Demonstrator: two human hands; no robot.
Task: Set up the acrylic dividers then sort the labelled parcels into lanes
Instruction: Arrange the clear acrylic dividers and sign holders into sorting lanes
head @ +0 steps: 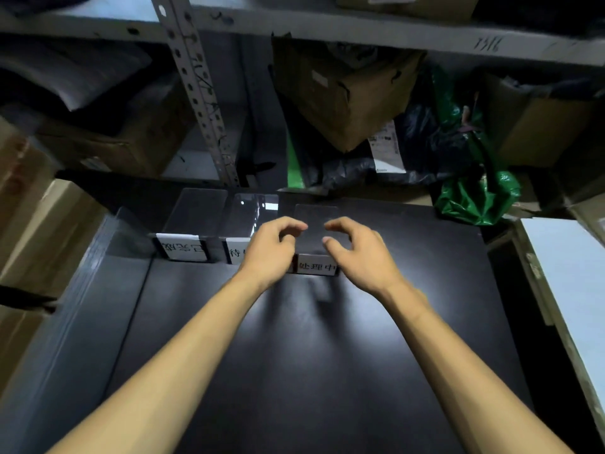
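Three clear acrylic dividers stand in a row at the far side of the black table (294,355), each with a white label on its near end. The left divider (196,214) and middle divider (248,211) stand apart from my hands. The right divider (316,213), with its label (316,267), sits between my left hand (271,247) and my right hand (357,250). Both hands hover over it with fingers curled and apart; I see no firm grip. Parcels lie behind the table: a black bag with a white label (386,149) and a green bag (474,198).
A metal shelf upright (203,103) rises behind the dividers. Cardboard boxes (343,93) fill the shelf, and more boxes (36,224) stack at the left. A white board (566,267) lies at the right edge.
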